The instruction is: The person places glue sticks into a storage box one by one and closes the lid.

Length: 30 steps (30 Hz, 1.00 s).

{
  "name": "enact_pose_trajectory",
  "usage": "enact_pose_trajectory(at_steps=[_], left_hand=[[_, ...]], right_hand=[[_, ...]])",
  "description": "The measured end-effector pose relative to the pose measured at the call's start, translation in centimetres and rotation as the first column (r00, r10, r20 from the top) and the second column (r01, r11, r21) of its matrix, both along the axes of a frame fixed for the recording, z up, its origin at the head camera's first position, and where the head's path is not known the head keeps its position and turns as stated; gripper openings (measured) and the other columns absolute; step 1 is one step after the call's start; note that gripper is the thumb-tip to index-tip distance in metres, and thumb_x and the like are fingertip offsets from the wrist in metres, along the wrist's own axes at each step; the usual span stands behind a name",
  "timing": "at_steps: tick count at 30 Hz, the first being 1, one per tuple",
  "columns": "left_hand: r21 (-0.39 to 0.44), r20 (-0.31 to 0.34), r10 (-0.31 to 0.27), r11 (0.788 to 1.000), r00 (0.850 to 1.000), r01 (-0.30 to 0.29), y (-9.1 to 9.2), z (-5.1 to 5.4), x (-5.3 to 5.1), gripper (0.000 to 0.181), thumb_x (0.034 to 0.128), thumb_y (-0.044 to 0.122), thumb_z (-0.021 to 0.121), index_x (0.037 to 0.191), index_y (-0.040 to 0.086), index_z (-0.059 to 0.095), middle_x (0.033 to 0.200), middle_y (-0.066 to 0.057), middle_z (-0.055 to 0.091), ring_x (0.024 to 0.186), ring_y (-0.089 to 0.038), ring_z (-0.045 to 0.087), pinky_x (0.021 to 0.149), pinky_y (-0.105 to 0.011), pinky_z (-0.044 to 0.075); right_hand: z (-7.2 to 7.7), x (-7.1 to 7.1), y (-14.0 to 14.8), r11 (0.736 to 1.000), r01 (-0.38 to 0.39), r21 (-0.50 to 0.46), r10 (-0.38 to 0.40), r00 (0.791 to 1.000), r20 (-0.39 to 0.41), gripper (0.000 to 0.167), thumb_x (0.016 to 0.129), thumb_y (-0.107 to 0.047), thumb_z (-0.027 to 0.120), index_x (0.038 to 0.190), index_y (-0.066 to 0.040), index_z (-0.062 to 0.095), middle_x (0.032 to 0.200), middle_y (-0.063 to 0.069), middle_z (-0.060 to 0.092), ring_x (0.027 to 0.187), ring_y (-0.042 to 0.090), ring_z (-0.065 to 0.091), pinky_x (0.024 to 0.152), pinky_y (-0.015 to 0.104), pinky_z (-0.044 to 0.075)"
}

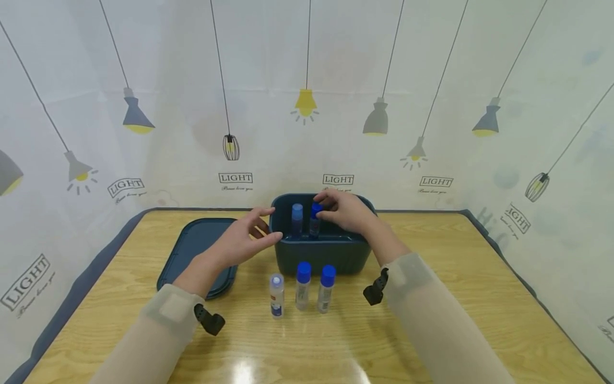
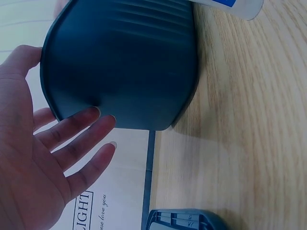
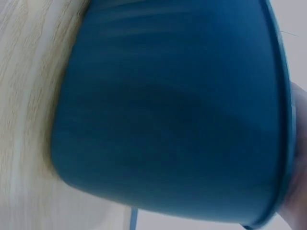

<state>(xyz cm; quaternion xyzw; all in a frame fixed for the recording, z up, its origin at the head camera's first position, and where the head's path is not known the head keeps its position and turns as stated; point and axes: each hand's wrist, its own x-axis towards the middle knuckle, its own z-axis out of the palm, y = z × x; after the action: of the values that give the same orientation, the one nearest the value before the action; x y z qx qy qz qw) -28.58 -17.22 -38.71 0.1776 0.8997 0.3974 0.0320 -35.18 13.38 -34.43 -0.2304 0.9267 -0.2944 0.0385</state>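
A dark blue bin (image 1: 321, 258) stands at the table's far side. Inside it, my right hand (image 1: 347, 210) pinches the dark blue cap of a small clear bottle (image 1: 314, 226) between thumb and fingers. Left of that bottle, another one (image 1: 297, 221) with a lighter blue cap stands upright in the bin. My left hand (image 1: 242, 237) is at the bin's left end, fingers spread and loosely bent; in the left wrist view its fingertips (image 2: 88, 115) lie against the bin wall (image 2: 124, 72). From the right wrist, the bin wall (image 3: 168, 110) hides most of the right hand.
In front of the bin stand two blue-capped clear bottles (image 1: 303, 288) (image 1: 326, 290) and one bottle with a whitish top (image 1: 276, 296). A dark blue lid (image 1: 192, 245) lies flat on the wooden table (image 1: 431, 277) to the left. A printed cloth wall (image 1: 268, 69) rises behind the table.
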Motion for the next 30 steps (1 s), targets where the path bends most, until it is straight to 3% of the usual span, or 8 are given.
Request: enact_pose_trajectory(at_steps=[7,14,22,30], left_hand=[[0.006,-0.013,0.002,1.000,1.000,-0.002,-0.1,-0.2,0.1,0.079,0.1035,0.059,0.070,0.169,0.025,0.041,0.136,-0.011,0.069,0.121,-0.031,0.068,0.092,-0.047,0.062],[0.001,-0.020,-0.005,1.000,1.000,0.005,-0.1,-0.3,-0.1,0.080,0.1038,0.059,0.069,0.170,0.025,0.040,0.137,-0.011,0.069,0.122,-0.032,0.068,0.093,-0.048,0.062],[-0.003,-0.014,-0.001,1.000,1.000,0.001,0.0,-0.2,0.0,0.080,0.1037,0.060,0.069,0.170,0.025,0.040,0.137,-0.011,0.069,0.122,-0.032,0.068,0.092,-0.047,0.062],[-0.014,-0.017,-0.002,1.000,1.000,0.001,0.1,-0.2,0.1,0.079,0.1040,0.060,0.069,0.169,0.025,0.040,0.137,-0.011,0.069,0.124,-0.032,0.068,0.094,-0.049,0.062]], right_hand=[[1.2,1.9,1.8,0.999,-0.003,-0.053,0.000,0.999,-0.051,0.048,0.108,-0.025,0.073,0.153,-0.012,0.063,0.146,0.012,0.070,0.120,0.035,0.071,0.104,0.053,0.058],[1.9,5.1,4.0,0.989,0.001,-0.149,-0.016,0.995,-0.098,0.040,0.108,-0.024,0.073,0.146,-0.013,0.067,0.142,0.011,0.072,0.109,0.028,0.073,0.097,0.051,0.061],[1.5,8.9,5.9,0.982,-0.021,-0.188,-0.001,0.993,-0.114,0.033,0.107,-0.025,0.075,0.138,-0.017,0.072,0.125,0.004,0.077,0.093,0.016,0.072,0.082,0.035,0.061],[0.1,11.9,6.8,0.981,-0.050,-0.189,0.026,0.992,-0.126,0.027,0.106,-0.026,0.076,0.133,-0.021,0.074,0.126,0.002,0.078,0.091,0.012,0.072,0.084,0.031,0.061]])
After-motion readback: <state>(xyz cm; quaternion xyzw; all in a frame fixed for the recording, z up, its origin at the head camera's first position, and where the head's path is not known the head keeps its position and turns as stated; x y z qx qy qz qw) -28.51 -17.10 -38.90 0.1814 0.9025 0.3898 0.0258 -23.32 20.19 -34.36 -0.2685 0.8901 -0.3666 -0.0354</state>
